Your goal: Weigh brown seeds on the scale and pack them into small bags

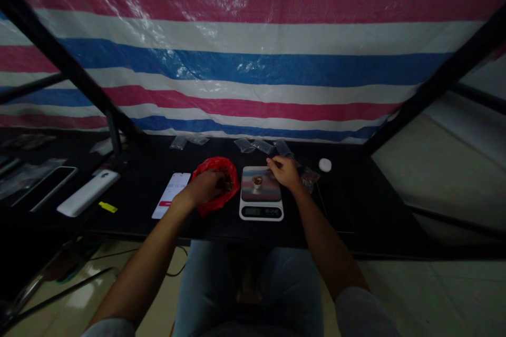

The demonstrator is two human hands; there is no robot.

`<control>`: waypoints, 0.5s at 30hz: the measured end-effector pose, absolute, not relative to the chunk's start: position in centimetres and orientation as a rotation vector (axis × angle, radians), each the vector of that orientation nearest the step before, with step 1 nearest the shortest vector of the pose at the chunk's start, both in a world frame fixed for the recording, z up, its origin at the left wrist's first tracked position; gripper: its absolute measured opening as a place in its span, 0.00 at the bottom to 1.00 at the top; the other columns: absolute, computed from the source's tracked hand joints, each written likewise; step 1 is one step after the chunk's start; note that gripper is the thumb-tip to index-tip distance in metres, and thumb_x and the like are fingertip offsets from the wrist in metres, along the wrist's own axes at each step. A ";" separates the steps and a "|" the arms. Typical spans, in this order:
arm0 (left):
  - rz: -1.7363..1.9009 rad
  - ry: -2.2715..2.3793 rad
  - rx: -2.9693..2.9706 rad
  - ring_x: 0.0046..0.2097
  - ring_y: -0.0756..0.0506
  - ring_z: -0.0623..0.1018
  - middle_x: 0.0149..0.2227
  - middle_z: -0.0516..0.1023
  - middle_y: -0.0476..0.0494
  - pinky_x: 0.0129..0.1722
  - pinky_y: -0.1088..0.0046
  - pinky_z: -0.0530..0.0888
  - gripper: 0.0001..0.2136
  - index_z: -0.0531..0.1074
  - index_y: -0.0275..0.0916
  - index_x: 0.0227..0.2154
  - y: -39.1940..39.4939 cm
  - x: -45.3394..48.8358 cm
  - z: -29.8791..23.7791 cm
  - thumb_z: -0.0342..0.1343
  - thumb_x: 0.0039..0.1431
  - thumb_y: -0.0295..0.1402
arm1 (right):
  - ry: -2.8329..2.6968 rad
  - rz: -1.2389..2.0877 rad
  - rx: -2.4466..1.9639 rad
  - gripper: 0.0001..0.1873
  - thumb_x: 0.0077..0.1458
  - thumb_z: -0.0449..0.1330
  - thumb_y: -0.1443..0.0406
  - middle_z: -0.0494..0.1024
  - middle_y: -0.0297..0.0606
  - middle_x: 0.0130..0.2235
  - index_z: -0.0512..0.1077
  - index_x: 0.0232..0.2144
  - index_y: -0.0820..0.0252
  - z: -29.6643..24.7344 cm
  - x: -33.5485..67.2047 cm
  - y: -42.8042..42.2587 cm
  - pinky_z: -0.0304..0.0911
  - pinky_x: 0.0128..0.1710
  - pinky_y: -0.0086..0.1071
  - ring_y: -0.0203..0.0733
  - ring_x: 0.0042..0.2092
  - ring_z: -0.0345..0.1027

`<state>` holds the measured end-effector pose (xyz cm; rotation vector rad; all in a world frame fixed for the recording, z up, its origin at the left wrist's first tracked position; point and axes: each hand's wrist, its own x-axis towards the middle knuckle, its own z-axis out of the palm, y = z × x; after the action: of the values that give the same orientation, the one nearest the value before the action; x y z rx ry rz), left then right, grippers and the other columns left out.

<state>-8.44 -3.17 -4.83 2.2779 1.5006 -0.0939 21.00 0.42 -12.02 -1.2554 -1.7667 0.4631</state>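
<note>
My left hand [207, 185] reaches into a red plastic bag [230, 166] that lies with its mouth spread. Small brown pieces [228, 183] show inside the bag beside the hand, and my fingertips are hidden among them. Right of the bag is a white kitchen scale [242, 205] with a shiny platform. On that platform rests a tiny pale cup [257, 186] holding brown bits. My right hand [285, 171] is at the scale's far right corner, thumb and fingers drawn together; whether anything is between them is too dark to tell.
A lit phone [171, 195] lies left of the red bag. Small clear bags [263, 146] line the table's back, and a filled clear bag [309, 178] lies right of my hand. Also around are a round white case [325, 165], a white power bank [89, 193] and a yellow tag [108, 207].
</note>
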 end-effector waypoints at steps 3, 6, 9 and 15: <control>-0.060 1.442 2.285 0.52 0.39 0.81 0.50 0.83 0.38 0.53 0.68 0.74 0.15 0.81 0.39 0.46 -2.8 -8.6 -5.0 0.57 0.57 0.26 | -1.771 0.476 -1.253 0.24 0.64 0.56 0.52 0.73 0.35 0.22 0.71 0.20 0.57 -12.0 21.0 0.4 0.55 0.28 0.33 0.38 0.27 0.64; -0.066 1.443 2.305 0.51 0.38 0.82 0.49 0.84 0.38 0.53 0.67 0.74 0.15 0.83 0.39 0.45 -2.4 -8.9 -5.1 0.56 0.58 0.25 | -1.788 0.469 -1.248 0.23 0.64 0.56 0.53 0.73 0.35 0.22 0.70 0.20 0.58 -11.9 21.0 0.4 0.54 0.28 0.33 0.38 0.26 0.64; -0.082 1.478 2.313 0.49 0.38 0.83 0.46 0.85 0.39 0.50 0.68 0.75 0.14 0.83 0.41 0.44 -2.4 -9.2 -4.8 0.56 0.60 0.26 | -1.788 0.460 -1.246 0.24 0.64 0.55 0.53 0.73 0.36 0.22 0.70 0.20 0.57 -11.9 21.1 0.4 0.54 0.29 0.33 0.38 0.26 0.64; -0.013 1.458 2.345 0.47 0.40 0.84 0.45 0.86 0.43 0.49 0.71 0.75 0.13 0.83 0.42 0.45 -2.6 -8.4 -1.9 0.57 0.61 0.28 | -1.795 0.441 -1.237 0.24 0.64 0.55 0.53 0.72 0.35 0.22 0.70 0.20 0.58 -11.9 21.0 0.5 0.55 0.29 0.34 0.38 0.26 0.63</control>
<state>-8.42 -2.55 -1.88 2.3451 1.4579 -0.0128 21.01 0.48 -11.92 -1.2369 -1.7948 0.4410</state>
